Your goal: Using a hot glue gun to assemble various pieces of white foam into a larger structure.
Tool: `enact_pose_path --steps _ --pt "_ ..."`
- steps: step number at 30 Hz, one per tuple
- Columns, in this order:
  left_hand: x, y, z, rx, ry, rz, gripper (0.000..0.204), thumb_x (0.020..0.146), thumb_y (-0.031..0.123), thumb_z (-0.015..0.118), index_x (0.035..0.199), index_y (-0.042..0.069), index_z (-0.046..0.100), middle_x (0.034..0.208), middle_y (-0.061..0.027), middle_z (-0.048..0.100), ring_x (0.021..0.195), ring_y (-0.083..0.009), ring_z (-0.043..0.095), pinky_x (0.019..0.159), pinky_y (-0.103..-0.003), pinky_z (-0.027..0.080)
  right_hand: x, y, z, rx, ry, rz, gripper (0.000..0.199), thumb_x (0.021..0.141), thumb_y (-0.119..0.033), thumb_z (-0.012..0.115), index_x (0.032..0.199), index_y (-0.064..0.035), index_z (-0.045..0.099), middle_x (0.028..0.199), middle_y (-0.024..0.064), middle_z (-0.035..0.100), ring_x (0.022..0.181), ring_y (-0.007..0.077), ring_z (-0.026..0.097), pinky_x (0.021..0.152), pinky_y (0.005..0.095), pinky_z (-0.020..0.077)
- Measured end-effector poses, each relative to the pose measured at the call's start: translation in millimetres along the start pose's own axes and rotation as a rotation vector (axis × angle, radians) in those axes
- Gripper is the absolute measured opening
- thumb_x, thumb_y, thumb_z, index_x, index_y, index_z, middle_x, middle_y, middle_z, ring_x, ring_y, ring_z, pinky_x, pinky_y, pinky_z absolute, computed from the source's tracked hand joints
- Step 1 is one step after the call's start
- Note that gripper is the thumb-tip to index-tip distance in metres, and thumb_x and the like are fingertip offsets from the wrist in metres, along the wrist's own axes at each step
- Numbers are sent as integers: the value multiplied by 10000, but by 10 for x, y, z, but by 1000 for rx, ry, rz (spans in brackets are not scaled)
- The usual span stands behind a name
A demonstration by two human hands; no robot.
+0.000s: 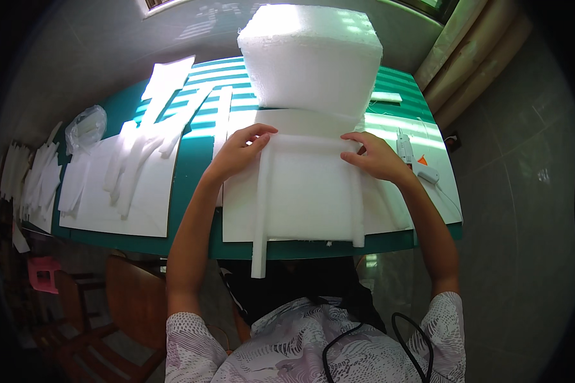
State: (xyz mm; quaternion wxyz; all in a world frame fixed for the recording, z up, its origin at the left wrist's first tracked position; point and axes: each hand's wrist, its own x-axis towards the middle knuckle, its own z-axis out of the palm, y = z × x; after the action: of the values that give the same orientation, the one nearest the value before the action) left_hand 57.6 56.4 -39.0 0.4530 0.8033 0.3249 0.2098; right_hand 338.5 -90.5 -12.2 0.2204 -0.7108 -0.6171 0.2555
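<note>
A white foam sheet [310, 198] lies in front of me near the table's front edge. Foam strips run along its sides; the left strip [260, 223] juts past the sheet's near edge, and the right strip [356, 214] ends sooner. Another strip [310, 143] crosses the far edge. My left hand [243, 150] grips the far left corner, thumb and forefinger curled over the strip there. At the far right corner, my right hand [374, 155] holds the edge, its thumb and forefinger reaching onto the foam. The other fingertips of both hands are partly hidden.
Behind the sheet stands a tall white foam stack [313, 73]. A white glue gun [415, 159] with a cord lies at right on a white board [390, 185]. Loose foam strips [131, 159] and a clear plastic bag [86, 129] are at left on the green table [195, 204]. A wooden chair [134, 300] stands below.
</note>
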Motion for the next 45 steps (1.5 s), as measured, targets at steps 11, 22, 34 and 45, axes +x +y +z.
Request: enact_pose_path --steps 11,22,34,45 --pt "-2 -33 78 44 94 53 280 974 224 549 1171 62 663 1106 -110 678 1027 -227 601 919 -358 484 -71 19 -63 270 -54 137 458 929 -286 640 1322 -62 569 1287 125 585 959 189 621 851 308 509" --pt "-20 39 102 -16 108 22 266 978 195 559 1149 27 673 1055 -133 692 944 -216 650 872 -315 513 -97 25 -50 226 -2 88 448 891 -185 671 1307 -46 578 1180 126 636 892 175 661 830 303 511" --pt "1 -17 166 -50 82 39 254 988 170 499 1154 24 625 1060 -109 648 958 -192 605 893 -300 472 -87 112 64 331 59 81 472 870 -203 689 1298 -39 575 1135 160 650 933 218 654 786 330 540" --pt "-31 38 269 11 101 62 417 827 260 678 1181 54 600 1072 -114 645 901 -196 565 826 -315 457 -195 -57 45 127 21 17 736 803 -346 740 1405 -38 449 1375 180 470 1133 300 553 940 371 488"
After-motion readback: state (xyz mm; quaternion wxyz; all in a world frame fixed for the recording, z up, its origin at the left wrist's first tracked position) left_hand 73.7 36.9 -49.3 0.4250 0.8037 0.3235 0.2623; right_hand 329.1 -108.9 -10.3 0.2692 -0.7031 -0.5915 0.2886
